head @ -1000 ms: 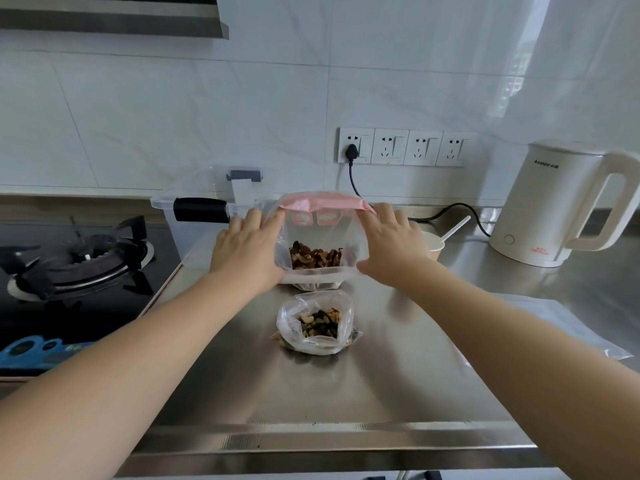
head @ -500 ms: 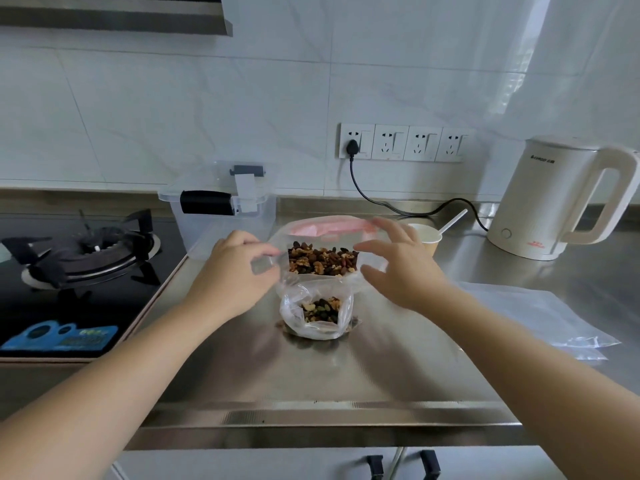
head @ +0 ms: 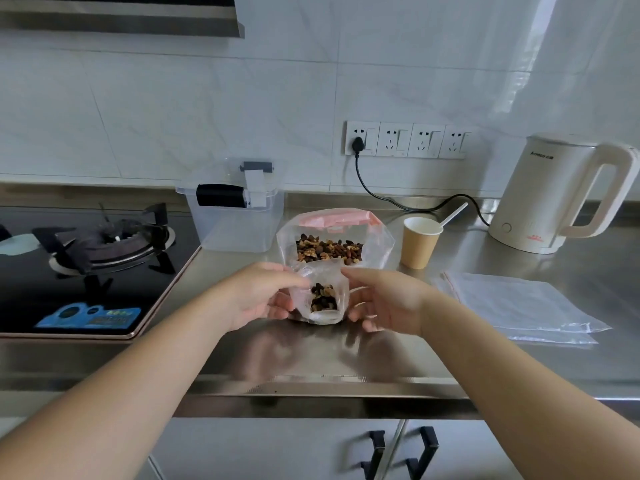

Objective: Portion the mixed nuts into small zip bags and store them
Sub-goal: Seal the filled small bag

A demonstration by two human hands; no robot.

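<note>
Stage: one portion made, its bag not yet sealed; judged early in the job.
Small zip bag (head: 320,299): centre of the frame, standing on the worktop (head: 311,358), mouth open, a modest dark clump of nuts in its lower part.
Left hand (head: 258,294): left of the small bag, fingers curled round the side and pinching the upper edge of the plastic.
Right hand (head: 384,299): right of the small bag, fingers loosely spread, forefinger at or very near the top edge; contact lower down not clear.
Large nut bag (head: 334,242): just behind the small bag, above centre, pink zip strip on top, mouth open, plenty of mixed nuts (head: 329,250) left inside.
Empty zip bags (head: 512,306): flat stack at centre right of the frame, well apart from the hands; at least two by the overlapping edges, exact number not readable.
Storage box (head: 235,211): clear, lidded, with a dark handle, left of and behind the large bag; nothing visible inside.
Done: one small bag partly filled.
Left: sealing this bag, filling further bags from the bulk, putting all away, probably in the box.
Count: small filled bags one; bulk bags one; boxes one; paper cups (head: 419,242) one, with one stirrer; kettles (head: 554,199) one; wall sockets four, one plug in the leftmost; burners in view one.
</note>
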